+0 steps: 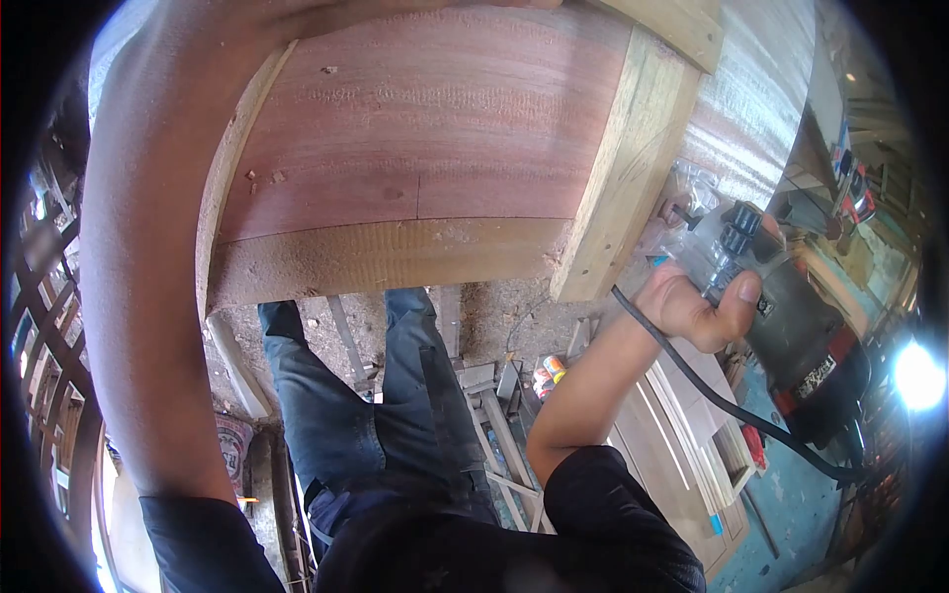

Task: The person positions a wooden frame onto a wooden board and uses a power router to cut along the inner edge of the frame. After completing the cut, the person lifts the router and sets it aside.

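Note:
My right hand (704,311) is wrapped round a black and red trim router (806,341) with a clear plastic base. The router is tipped on its side, its base by the right end of a wooden workpiece. A black cord (717,400) trails from it across my forearm. In front of me lies the workpiece, a reddish wood panel (415,138) framed by pale wooden strips (633,163). My left arm (153,247) reaches up along the panel's left side and bends over its far part. Only a sliver of my left hand (514,3) shows at the top edge; its fingers are cut off.
Sawdust and chips lie on the panel and the floor (494,316). Below right are stacked boards (682,445) and a blue surface (781,514). A wooden frame (504,445) stands near my legs. A bright lamp (919,376) shines at the right.

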Available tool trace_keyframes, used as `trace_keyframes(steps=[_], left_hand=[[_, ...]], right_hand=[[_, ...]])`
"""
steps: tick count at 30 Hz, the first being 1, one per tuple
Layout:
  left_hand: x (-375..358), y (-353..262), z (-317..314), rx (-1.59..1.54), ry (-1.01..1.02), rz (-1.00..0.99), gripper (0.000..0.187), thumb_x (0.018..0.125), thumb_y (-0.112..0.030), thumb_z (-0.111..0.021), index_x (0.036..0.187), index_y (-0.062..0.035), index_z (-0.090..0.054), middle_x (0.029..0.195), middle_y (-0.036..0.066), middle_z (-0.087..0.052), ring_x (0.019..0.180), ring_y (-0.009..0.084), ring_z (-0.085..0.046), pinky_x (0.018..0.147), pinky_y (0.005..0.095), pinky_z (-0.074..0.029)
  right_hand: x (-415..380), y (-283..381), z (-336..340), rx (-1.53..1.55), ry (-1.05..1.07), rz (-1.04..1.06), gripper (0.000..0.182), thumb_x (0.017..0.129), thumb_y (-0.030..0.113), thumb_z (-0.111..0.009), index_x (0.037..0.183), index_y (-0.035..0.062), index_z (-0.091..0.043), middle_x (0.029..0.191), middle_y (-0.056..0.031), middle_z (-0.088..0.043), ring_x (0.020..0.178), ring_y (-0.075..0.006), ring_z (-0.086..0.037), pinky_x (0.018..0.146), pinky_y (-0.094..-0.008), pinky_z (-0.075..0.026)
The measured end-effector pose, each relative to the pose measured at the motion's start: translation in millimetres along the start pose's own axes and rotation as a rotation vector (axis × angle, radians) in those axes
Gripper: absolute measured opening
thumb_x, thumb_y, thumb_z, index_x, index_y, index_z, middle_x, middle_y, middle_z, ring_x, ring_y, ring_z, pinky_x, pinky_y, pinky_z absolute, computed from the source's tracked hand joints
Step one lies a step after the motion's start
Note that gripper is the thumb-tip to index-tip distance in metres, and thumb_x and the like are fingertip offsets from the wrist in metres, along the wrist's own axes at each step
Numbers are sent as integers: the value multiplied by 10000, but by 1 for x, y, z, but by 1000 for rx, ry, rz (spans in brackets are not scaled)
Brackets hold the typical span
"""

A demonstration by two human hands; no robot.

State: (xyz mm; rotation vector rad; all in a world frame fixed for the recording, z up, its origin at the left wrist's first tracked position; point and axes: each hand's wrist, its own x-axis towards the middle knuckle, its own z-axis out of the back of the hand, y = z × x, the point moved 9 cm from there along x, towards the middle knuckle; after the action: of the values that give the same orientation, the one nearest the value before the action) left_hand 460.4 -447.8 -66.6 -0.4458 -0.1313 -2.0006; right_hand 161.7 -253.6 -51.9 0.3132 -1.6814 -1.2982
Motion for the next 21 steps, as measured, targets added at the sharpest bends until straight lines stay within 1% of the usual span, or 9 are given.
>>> trace_keyframes(steps=[3,5,8,12,14,15,17,18,21], left_hand=[[1,7,-10,-36,34,-1,1007,641,-642,-849,1470,-120,-613,1304,168,-711,1094,350,-683,1113,571,-451],[7,11,-15,-343,-43,-97,1004,640,-636,-855,1459,-105,-619,1265,155,-718,1089,329,-688,1092,573,-469],[7,13,-13,-257,48,-30,987,642,-611,-868,1444,-89,-628,1198,139,-725,1048,305,-705,1063,570,-492],[9,6,-5,-164,111,-72,962,642,-579,-882,1424,-74,-640,1144,131,-722,994,288,-720,1026,557,-518],[0,0,11,-421,-54,-112,948,643,-552,-895,1417,-65,-643,1158,137,-718,964,290,-725,1012,531,-534],[3,1,12,-421,-55,-113,948,643,-552,-895,1417,-65,-643,1158,137,-718,964,290,-725,1012,531,-534],[14,10,-6,-309,153,-15,948,629,-531,-914,1418,-78,-645,1176,131,-717,971,276,-724,1000,491,-539],[12,9,-7,-308,151,-17,948,629,-531,-914,1418,-78,-645,1176,131,-717,971,276,-724,1000,491,-539],[5,2,4,-213,10,-41,933,623,-500,-932,1417,-101,-651,1187,124,-724,979,260,-727,962,465,-547]], right_hand=[[-2,0,-3,27,-71,-26,758,738,220,-716,1437,38,-487,1254,-175,-590,1198,-303,-599,996,-480,-551],[-2,4,-7,-1,-65,-8,737,737,222,-716,1416,37,-497,1220,-167,-596,1173,-288,-607,983,-457,-553],[0,4,-9,-13,-43,-6,724,736,222,-714,1401,32,-500,1200,-168,-598,1145,-272,-613,968,-434,-552],[3,5,-12,9,-87,13,700,738,224,-703,1378,23,-501,1166,-175,-599,1061,-263,-633,906,-392,-569],[5,5,-17,-9,-19,-5,709,738,232,-695,1377,9,-482,1135,-185,-600,972,-261,-647,823,-369,-589],[5,5,-18,-9,-20,-4,709,738,232,-695,1377,9,-482,1135,-185,-600,972,-261,-647,823,-369,-589],[6,6,-22,-36,-2,2,718,742,243,-690,1371,-14,-457,1104,-203,-593,908,-274,-651,746,-360,-598],[6,6,-24,-36,-4,4,718,742,243,-690,1371,-14,-457,1104,-203,-593,908,-274,-651,746,-360,-598],[3,6,-28,-32,-47,-24,756,740,253,-687,1390,-35,-431,1110,-225,-586,906,-292,-649,725,-368,-602]])
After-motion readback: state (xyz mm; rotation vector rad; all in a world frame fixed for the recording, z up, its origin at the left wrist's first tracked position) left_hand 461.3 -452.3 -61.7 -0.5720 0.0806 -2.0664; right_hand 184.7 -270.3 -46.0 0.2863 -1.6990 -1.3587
